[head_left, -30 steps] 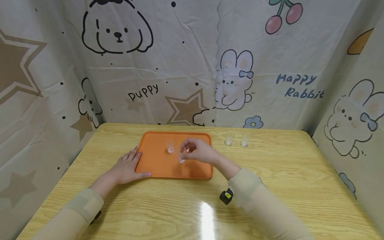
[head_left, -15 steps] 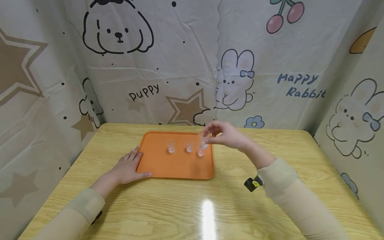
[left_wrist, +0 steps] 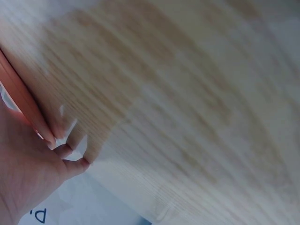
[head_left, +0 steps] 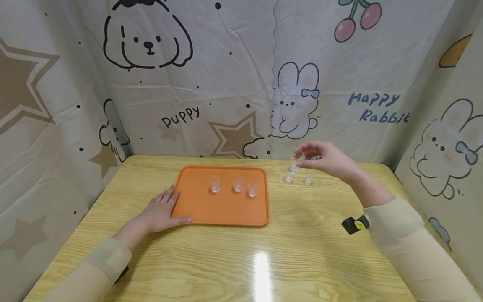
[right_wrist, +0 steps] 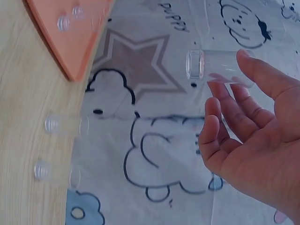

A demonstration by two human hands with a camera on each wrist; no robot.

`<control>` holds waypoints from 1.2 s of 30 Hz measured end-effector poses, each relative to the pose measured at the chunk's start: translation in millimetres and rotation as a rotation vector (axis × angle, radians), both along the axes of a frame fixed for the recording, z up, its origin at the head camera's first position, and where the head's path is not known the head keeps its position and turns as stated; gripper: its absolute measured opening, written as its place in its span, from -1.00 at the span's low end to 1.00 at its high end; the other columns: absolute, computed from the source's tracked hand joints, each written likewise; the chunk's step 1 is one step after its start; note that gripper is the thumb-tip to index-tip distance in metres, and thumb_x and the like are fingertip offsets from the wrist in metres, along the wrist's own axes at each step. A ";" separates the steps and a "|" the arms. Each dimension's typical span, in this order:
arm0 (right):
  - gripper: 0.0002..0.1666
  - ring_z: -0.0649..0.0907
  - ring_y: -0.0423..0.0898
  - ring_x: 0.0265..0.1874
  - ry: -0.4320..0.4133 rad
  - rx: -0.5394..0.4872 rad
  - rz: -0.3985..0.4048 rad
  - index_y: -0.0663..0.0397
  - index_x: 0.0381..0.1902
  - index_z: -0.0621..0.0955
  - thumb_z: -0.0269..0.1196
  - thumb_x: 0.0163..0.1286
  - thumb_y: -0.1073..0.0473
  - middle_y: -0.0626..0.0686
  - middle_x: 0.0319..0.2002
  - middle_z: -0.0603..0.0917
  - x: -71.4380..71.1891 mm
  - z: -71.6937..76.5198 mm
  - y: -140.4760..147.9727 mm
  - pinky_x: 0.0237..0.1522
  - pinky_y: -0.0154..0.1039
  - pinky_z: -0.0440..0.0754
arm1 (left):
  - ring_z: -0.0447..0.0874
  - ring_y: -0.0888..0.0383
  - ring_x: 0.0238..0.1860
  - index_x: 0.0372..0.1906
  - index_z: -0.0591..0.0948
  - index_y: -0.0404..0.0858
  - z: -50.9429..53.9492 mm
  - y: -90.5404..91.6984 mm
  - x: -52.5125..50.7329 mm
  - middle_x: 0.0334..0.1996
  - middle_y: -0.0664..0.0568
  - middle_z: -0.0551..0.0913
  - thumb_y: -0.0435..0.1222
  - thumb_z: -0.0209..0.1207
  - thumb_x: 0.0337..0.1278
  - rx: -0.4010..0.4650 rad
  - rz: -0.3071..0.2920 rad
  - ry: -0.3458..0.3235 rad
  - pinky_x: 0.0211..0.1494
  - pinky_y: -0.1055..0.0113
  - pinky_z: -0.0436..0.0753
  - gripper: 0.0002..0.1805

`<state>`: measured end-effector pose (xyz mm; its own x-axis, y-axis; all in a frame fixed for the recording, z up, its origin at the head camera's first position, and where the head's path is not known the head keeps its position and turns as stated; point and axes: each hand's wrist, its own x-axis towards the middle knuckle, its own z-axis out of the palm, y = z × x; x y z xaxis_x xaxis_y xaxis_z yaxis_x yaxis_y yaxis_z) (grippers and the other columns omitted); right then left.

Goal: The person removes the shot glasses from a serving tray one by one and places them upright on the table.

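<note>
The right hand [head_left: 330, 161] pinches a clear glass [head_left: 295, 163] near its rim, held in the air above two clear glasses on the table, one at the left [head_left: 288, 178] and one at the right [head_left: 308, 179]. In the right wrist view the thumb and fingers of the hand [right_wrist: 262, 122] hold that glass [right_wrist: 218, 64]. Three more glasses stand on the orange tray [head_left: 219, 214]: one [head_left: 215, 184], a second [head_left: 238, 183] and a third [head_left: 252, 188]. The left hand [head_left: 160, 212], fingers spread, rests against the tray's left edge; the left wrist view shows the hand [left_wrist: 33, 164] by the tray's rim [left_wrist: 21, 93].
The wooden table [head_left: 211, 260] carries the tray left of its middle. Behind it and at both sides hangs a printed cloth [head_left: 226, 84]. A black device [head_left: 354, 225] is strapped at the right wrist.
The right hand has moved from over the tray to the right, carrying a glass beyond the tray's right edge. Three glasses stand where it was working. The left hand has stayed in place.
</note>
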<state>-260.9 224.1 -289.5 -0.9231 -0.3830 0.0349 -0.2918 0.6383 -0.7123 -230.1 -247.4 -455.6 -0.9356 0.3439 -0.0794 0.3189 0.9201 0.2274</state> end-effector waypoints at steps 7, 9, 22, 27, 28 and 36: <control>-0.41 0.50 -0.07 -0.01 -0.006 0.008 -0.156 0.10 0.15 0.47 0.29 0.27 -0.08 0.10 0.08 0.55 -3.1 3.2 36.6 -0.02 -0.27 0.49 | -0.02 -0.39 0.38 0.42 0.12 -0.45 2.2 0.3 0.7 0.46 -0.32 -0.11 0.42 0.01 -0.04 -0.002 0.001 0.005 0.25 -0.36 0.10 0.18; -0.40 0.48 -0.06 0.00 -0.001 0.015 -0.180 0.10 0.17 0.45 0.26 0.29 -0.10 0.12 0.11 0.53 -3.6 1.3 46.8 -0.02 -0.29 0.47 | -0.03 -0.38 0.39 0.42 0.11 -0.45 1.1 0.0 0.7 0.47 -0.32 -0.12 0.43 0.01 -0.05 0.007 0.004 0.002 0.26 -0.36 0.09 0.19; -0.29 0.46 0.09 0.03 0.002 0.008 -0.333 0.22 0.23 0.38 0.19 0.33 -0.16 0.26 0.11 0.47 -19.9 -46.9 94.1 -0.08 -0.21 0.48 | -0.05 -0.38 0.39 0.42 0.10 -0.45 0.2 0.0 1.9 0.46 -0.33 -0.12 0.43 0.00 -0.05 0.017 0.009 -0.010 0.27 -0.36 0.05 0.20; -0.28 0.47 0.06 0.00 -0.018 -0.016 -0.373 0.25 0.24 0.37 0.17 0.34 -0.15 0.27 0.12 0.47 -24.2 -68.8 102.7 -0.15 -0.31 0.51 | -0.07 -0.35 0.41 0.43 0.08 -0.44 1.5 0.6 2.6 0.47 -0.31 -0.15 0.46 -0.02 -0.06 0.010 0.015 -0.022 0.29 -0.34 0.04 0.22; -0.29 0.47 0.04 -0.01 -0.015 -0.020 -0.384 0.25 0.24 0.38 0.17 0.35 -0.14 0.27 0.12 0.47 -24.5 -73.2 103.8 -0.15 -0.32 0.52 | -0.07 -0.35 0.41 0.43 0.08 -0.44 1.3 0.5 2.7 0.47 -0.30 -0.15 0.46 -0.02 -0.07 0.012 0.014 -0.024 0.29 -0.34 0.03 0.22; -0.34 0.49 0.10 0.04 0.004 -0.067 -0.460 0.28 0.24 0.37 0.17 0.37 -0.07 0.31 0.13 0.49 -28.8 -108.1 103.2 -0.21 -0.43 0.49 | -0.08 -0.36 0.40 0.43 0.08 -0.44 -3.1 -1.0 0.2 0.47 -0.32 -0.15 0.45 0.00 -0.06 0.026 0.007 -0.011 0.28 -0.35 0.02 0.21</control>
<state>-289.7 327.3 -397.6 -0.9964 0.0691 0.0493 0.0080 0.6547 -0.7559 -229.9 -248.4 -458.7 -0.9371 0.3396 -0.0803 0.3100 0.9159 0.2551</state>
